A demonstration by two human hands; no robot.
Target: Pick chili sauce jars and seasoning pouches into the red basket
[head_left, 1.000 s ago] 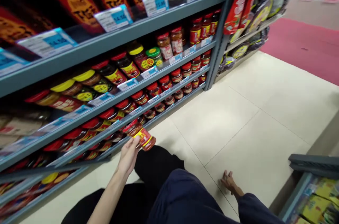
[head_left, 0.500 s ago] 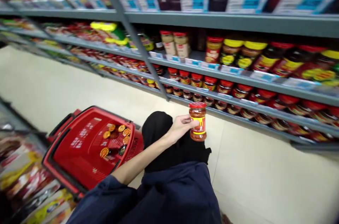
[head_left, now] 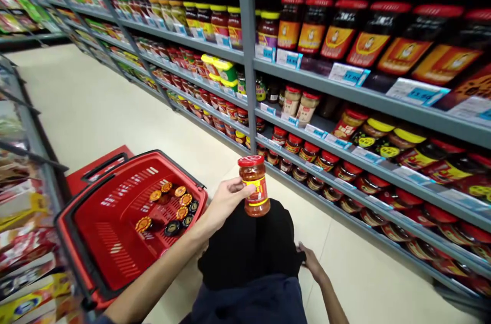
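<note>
My left hand (head_left: pixel 226 200) is closed around a glass jar of reddish sauce (head_left: pixel 257 211) with a red lid and a yellow-red label, thumb across its front. The jar is upright above my lap. To its left stands a red shopping basket (head_left: pixel 95 247) with several jars lying or standing in it, some with orange patterned lids (head_left: pixel 180 191), others with black lids (head_left: pixel 172 227). My right hand (head_left: pixel 310 261) is low at the right edge of my black shorts (head_left: pixel 249 252), by the hem; its fingers are partly hidden there.
Shelving with a grey upright (head_left: pixel 247 58) runs along the right and back, holding rows of sauce jars (head_left: pixel 368 32) above price tags. On the left another shelf carries packaged goods (head_left: pixel 26 262). Pale floor (head_left: pixel 69 89) stretches between the two shelves.
The view has tilted up and turned right, showing more upper shelf. The held jar now appears farther left, nearer the basket. My right hand has come into view.
</note>
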